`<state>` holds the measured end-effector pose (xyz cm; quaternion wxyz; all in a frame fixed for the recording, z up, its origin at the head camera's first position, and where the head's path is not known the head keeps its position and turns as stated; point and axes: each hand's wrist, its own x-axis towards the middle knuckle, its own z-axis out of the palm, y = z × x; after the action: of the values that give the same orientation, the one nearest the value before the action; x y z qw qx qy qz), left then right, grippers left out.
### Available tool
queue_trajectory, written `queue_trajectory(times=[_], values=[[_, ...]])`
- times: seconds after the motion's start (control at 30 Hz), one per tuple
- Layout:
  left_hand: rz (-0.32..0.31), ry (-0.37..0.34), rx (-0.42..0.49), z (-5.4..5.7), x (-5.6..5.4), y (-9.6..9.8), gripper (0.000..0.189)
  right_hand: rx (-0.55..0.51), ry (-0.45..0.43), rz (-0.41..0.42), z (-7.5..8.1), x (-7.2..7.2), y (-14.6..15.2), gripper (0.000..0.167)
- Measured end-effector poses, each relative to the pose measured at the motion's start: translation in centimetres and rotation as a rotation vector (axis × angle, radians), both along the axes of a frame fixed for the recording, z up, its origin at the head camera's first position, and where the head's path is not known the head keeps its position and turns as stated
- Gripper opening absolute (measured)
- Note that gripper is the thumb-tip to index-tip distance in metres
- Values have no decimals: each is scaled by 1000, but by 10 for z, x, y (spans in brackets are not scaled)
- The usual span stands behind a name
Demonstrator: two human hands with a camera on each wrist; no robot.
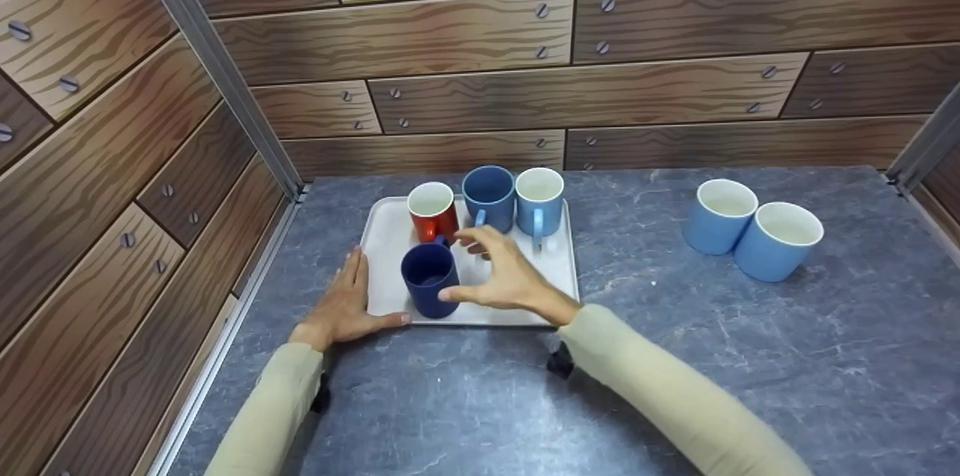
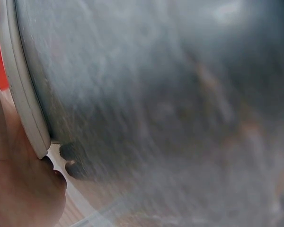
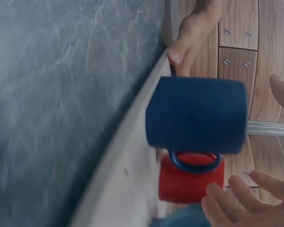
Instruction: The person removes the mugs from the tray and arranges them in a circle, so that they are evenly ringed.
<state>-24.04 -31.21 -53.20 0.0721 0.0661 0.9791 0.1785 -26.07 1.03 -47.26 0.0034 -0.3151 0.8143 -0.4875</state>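
Note:
In the head view, a dark blue mug (image 1: 430, 288) stands at the front of a pale tray (image 1: 387, 242), its handle pointing back. My right hand (image 1: 504, 277) hovers around the mug's right side, thumb and fingers spread apart. The right wrist view shows a gap between the right fingers (image 3: 241, 201) and the dark blue mug (image 3: 196, 118). My left hand (image 1: 346, 309) rests against the tray's front left corner, fingers stretched along its left side and thumb at the front edge. Behind the mug stand a red mug (image 1: 442, 227), a medium blue mug (image 1: 489, 194) and a light blue mug (image 1: 541, 212).
Two light blue mugs (image 1: 716, 224) stand side by side on the grey marbled table (image 1: 675, 341), to the right of the tray. Wood-patterned walls (image 1: 465, 33) with metal corner posts (image 1: 225, 70) enclose the back and left.

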Motion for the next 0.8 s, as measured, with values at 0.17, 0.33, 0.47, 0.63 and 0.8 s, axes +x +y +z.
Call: queue_trajectory(times=[0.17, 0.33, 0.47, 0.63, 0.8], values=[[-3, 8, 0, 3, 1, 0, 147, -22, -25, 9, -14, 1, -18, 94], [-9, 12, -3, 3, 1, 1, 148, -15, -40, -34, -23, 1, -31, 95], [-3, 0, -9, 3, 2, 2, 147, -46, -76, -46, -29, 1, -39, 93], [-8, 4, -13, 5, 2, 2, 146, -107, -108, -40, -33, -1, -45, 91], [-8, 14, -11, 3, 2, 2, 146, -151, -123, -44, -34, -2, -47, 88]])
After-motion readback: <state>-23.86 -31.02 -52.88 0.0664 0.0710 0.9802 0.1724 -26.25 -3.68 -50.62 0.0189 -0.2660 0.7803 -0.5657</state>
